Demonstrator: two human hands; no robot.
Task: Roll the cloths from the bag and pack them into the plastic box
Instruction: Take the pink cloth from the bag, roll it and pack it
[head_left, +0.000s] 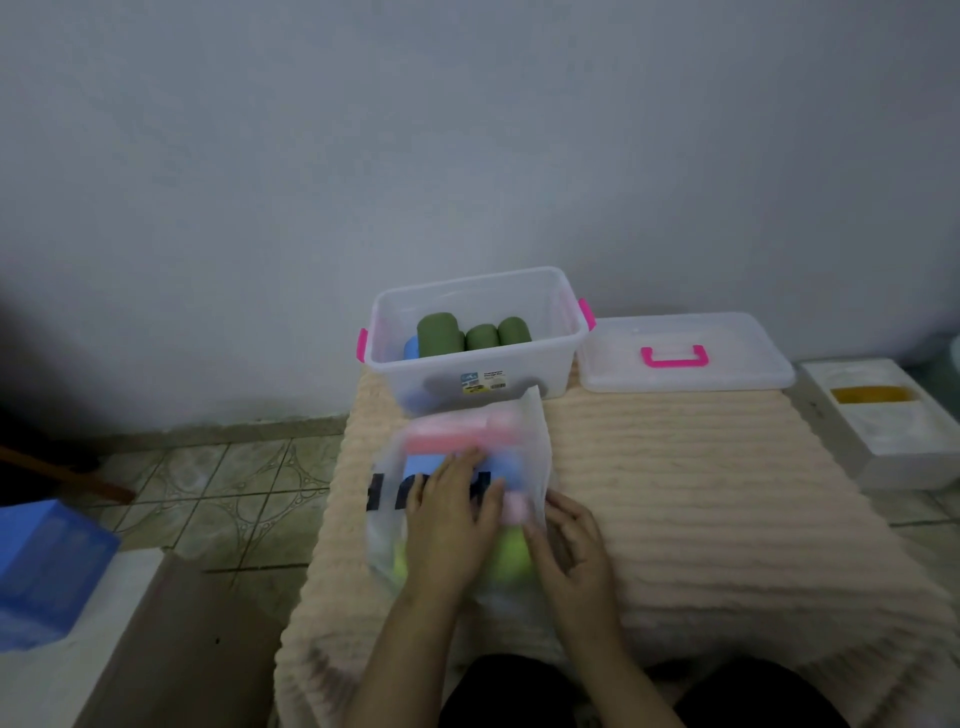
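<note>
A translucent plastic bag (524, 431) with black lettering lies on the beige mat, holding pink, blue and yellow-green folded cloths (457, 434). My left hand (449, 525) lies flat on top of the bag over the blue cloth. My right hand (569, 545) grips the bag's right edge beside a pink cloth, fingers curled. Behind the bag stands the clear plastic box (519, 358) with pink latches. Inside it are three rolled green cloths (439, 335) and a blue roll (411, 347).
The box's clear lid (727, 374) with a pink handle lies to the right of the box. A white foam box (893, 436) sits at far right. A blue crate (47, 566) stands at left on a ledge. Tiled floor lies left of the beige mat (701, 493).
</note>
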